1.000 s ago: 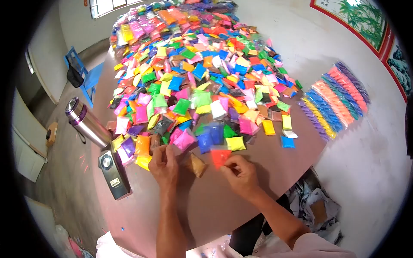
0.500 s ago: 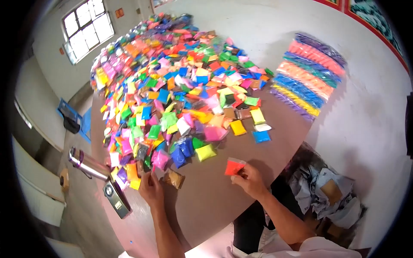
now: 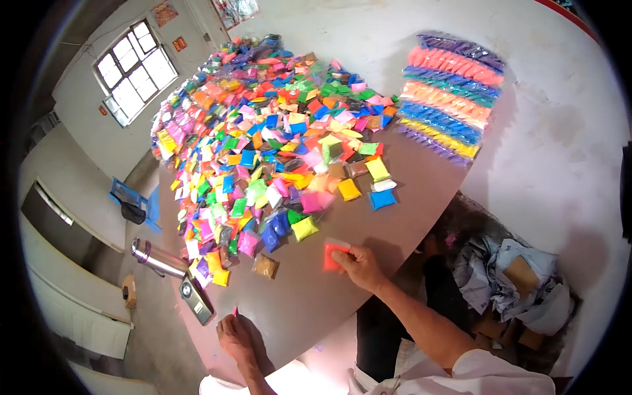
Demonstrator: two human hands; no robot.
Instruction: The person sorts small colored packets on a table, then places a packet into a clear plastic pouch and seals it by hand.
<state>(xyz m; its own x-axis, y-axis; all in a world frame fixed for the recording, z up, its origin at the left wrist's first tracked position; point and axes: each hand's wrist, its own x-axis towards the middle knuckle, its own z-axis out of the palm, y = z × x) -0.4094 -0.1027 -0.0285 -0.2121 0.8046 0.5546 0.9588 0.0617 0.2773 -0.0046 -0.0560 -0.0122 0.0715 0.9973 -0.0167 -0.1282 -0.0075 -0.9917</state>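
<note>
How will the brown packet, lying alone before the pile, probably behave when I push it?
The brown packet is probably soft, since its wrapper looks like thin clear film. It may slide rather easily, because that film looks shiny. It seems unlikely to roll, as it lies flat on the table.

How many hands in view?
2: left hand by the near edge of the table; right hand farther right, holding a red packet. No other hand shows.
</note>
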